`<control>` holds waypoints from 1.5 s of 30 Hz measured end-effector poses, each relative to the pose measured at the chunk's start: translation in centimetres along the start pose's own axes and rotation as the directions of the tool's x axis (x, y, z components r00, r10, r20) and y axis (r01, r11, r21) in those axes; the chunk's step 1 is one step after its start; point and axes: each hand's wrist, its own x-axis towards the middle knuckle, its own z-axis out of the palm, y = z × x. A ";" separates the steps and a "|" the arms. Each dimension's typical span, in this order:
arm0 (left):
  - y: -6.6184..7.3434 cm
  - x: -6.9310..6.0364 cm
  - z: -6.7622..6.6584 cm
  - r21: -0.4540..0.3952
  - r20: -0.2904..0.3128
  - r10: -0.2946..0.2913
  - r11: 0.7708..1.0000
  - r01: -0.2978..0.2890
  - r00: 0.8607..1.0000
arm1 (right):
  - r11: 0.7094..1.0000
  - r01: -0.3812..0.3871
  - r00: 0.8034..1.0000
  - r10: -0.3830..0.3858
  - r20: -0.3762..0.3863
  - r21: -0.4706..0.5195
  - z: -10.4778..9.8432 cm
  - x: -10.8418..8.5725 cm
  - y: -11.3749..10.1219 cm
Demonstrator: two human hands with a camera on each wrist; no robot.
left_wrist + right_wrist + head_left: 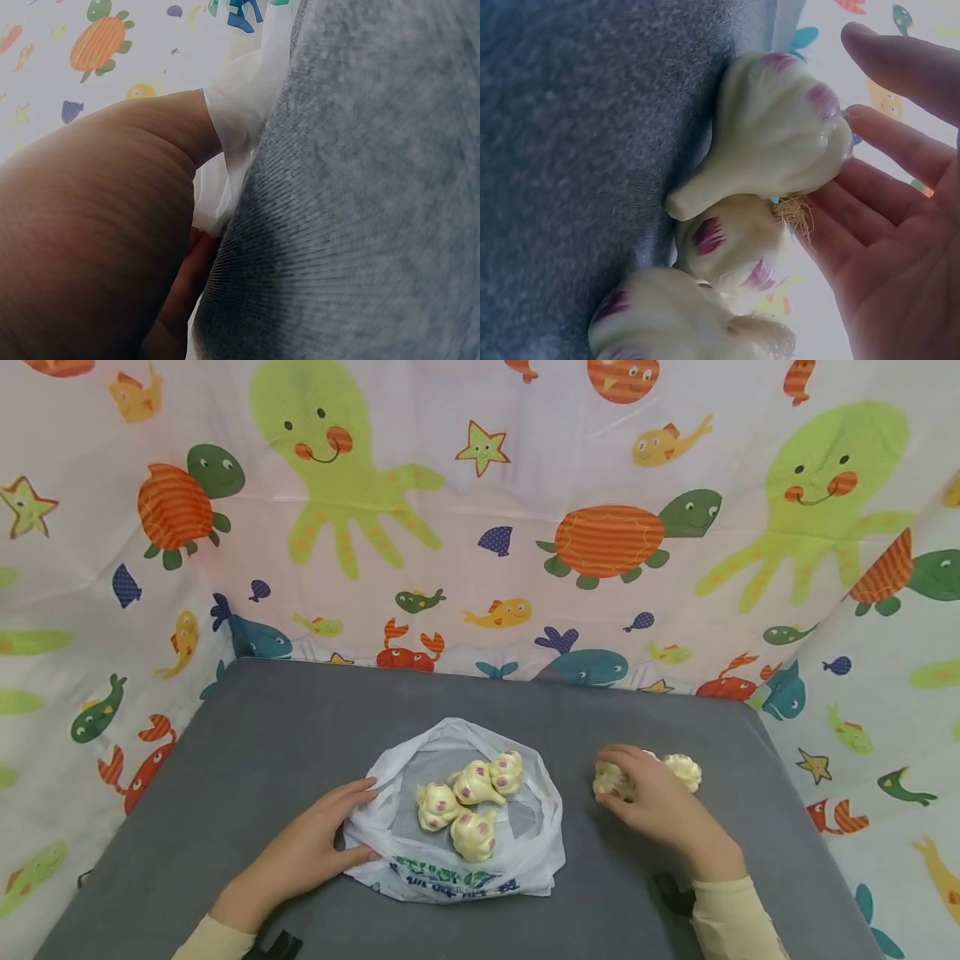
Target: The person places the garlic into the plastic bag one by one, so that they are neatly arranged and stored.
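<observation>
A white plastic bag (450, 887) with green and blue print lies with its mouth spread wide. Several garlic bulbs (474, 782), cream with purple patches, sit inside it. My left hand (315, 839) touches the bag's left side, thumb and fingers spread apart; in the left wrist view the film (244, 97) covers the thumb's tip. To the right of the bag, my right hand (660, 797) reaches over more garlic bulbs (682, 771). The right wrist view shows its fingers extended beside the nearest garlic bulb (776, 131), thumb held away, with two more bulbs (667, 319) next to it.
Everything lies on a grey table (315, 710). A white cloth (465, 602) printed with sea animals hangs behind and at both sides of it. Dark wrist straps (281, 946) show at both sleeves.
</observation>
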 end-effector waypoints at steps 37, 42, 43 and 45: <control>0.3 -0.2 0.1 -0.014 0.013 0.000 1.000 0.000 1.000 | 0.996 0.080 0.993 -0.083 -0.088 -0.037 0.2 -1.5 0.0; 0.3 -0.3 -0.2 -0.008 0.008 0.003 1.000 -0.003 1.000 | 0.996 0.091 0.992 -0.093 -0.081 -0.024 0.2 -1.5 0.1; 0.3 -0.3 -0.2 -0.008 0.006 0.004 1.000 -0.003 1.000 | 0.996 0.090 0.993 -0.092 -0.078 -0.022 0.2 -1.5 0.1; 0.4 -0.3 -0.2 -0.012 0.009 0.002 1.000 -0.002 1.000 | 0.996 0.083 0.994 -0.084 -0.071 -0.023 0.2 -1.7 0.1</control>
